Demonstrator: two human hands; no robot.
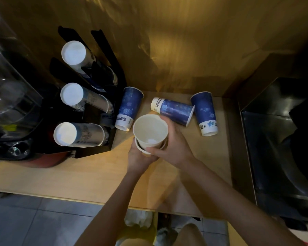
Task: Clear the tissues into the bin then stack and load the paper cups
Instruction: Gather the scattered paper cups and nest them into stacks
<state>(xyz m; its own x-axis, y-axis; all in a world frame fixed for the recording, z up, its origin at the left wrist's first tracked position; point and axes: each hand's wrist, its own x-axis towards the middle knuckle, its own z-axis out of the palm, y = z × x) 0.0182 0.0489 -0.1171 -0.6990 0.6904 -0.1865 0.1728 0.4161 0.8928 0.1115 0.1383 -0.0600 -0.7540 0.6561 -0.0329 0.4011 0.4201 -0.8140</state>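
Over the wooden counter [78, 176] both my hands hold paper cups, mouths up. My right hand [172, 144] grips the top cup [149, 130], which sits partly inside the cup [140, 148] held from below by my left hand [139, 157]. Three blue paper cups are beyond them: one lying on its side at the left [128, 107], one lying across the middle [174, 110], one upside down at the right [205, 112]. A black cup rack [96, 110] at the left holds three stacks of cups with white bases facing me. White tissues [139, 219] lie in a bin below the counter edge.
A dark machine with clear containers [9, 103] stands at the far left. A black metal unit [281, 139] fills the right side. A wooden wall [185, 50] backs the counter. Grey floor tiles [34, 219] show below the front edge.
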